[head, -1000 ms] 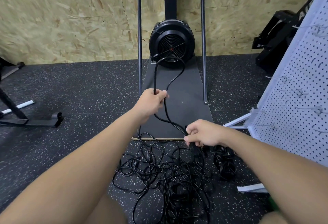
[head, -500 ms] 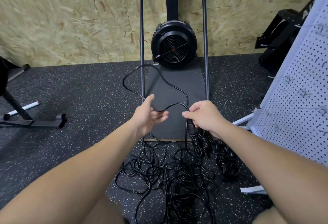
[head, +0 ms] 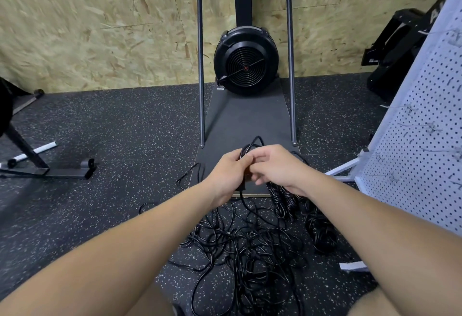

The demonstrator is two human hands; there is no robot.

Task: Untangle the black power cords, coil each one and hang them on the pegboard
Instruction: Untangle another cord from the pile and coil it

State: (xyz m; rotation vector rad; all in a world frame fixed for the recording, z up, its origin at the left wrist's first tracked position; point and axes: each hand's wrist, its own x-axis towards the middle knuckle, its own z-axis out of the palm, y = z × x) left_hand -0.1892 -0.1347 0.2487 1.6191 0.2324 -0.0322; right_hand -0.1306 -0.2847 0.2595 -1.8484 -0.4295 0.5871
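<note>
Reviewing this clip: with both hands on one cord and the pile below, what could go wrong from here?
1. The cord bunched between the left hand and right hand trails down into the tangled pile; further coiling may drag other cords along or tighten knots.
2. The small loops could slip loose, since the grip looks cramped.
3. The coiled bundles lie right beside the pile and may get snagged again.
</note>
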